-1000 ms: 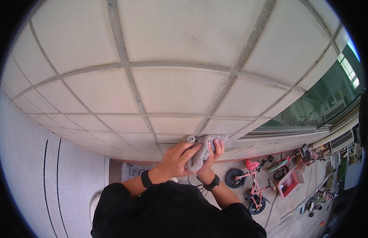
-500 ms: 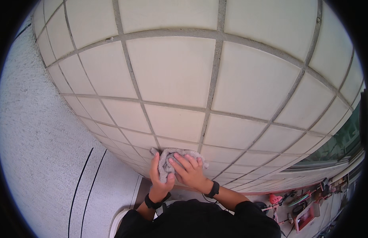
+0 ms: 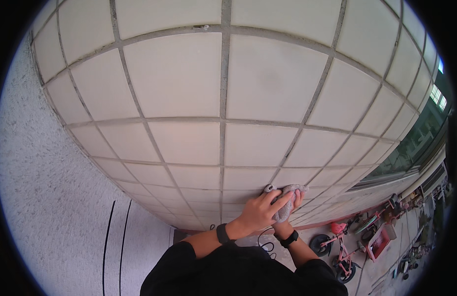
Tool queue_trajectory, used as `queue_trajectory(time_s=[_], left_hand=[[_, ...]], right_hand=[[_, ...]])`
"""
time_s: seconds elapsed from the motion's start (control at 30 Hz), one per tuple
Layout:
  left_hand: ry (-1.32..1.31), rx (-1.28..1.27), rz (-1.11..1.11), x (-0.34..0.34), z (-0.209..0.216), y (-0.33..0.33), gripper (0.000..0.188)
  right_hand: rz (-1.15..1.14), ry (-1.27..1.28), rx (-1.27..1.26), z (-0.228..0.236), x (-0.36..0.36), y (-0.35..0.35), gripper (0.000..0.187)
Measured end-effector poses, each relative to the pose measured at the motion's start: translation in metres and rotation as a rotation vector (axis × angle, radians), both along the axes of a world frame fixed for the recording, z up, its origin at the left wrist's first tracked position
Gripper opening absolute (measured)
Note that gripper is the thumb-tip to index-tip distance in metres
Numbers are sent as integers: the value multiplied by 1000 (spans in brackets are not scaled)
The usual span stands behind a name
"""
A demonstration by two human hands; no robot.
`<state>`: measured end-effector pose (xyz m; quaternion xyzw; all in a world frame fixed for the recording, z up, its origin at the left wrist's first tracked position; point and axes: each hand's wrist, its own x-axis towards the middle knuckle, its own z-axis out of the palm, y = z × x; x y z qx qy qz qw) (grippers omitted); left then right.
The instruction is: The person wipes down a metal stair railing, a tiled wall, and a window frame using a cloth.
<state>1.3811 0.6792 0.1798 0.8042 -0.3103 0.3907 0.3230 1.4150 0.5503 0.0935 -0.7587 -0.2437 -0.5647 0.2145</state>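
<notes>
A crumpled grey cloth (image 3: 283,212) lies pressed against the wall of pale square tiles (image 3: 174,74), low in the picture and right of the middle. My left hand (image 3: 255,213) reaches across from the left, its fingers bent over the cloth's near side. On the cloth's right side, my right hand (image 3: 287,228) is closed round it, with some fingers hidden behind the fabric. Both wrists wear dark bands.
On the left stands a rough whitish wall (image 3: 46,163) with two dark lines. At the lower right are a pink child's bike (image 3: 342,256), a red basket (image 3: 378,244) and assorted clutter. A dark window (image 3: 411,148) breaks the tiled wall at right.
Both hands and the cloth have moved right along the tiles. My view has shifted right too, bringing more of the bike and window into sight.
</notes>
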Motion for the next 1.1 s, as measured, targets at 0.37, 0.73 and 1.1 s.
queue_trajectory(time_s=[0.37, 0.73, 1.1], left_hand=[[-134, -164, 127, -25, 40, 92, 50], [-192, -532, 507, -52, -22, 187, 40], [151, -471, 290, -55, -66, 104, 39]], right_hand=[[218, 46, -55, 59, -10, 99, 62], [350, 74, -370, 85, -43, 207, 50], [349, 209, -425, 19, -36, 108, 56]])
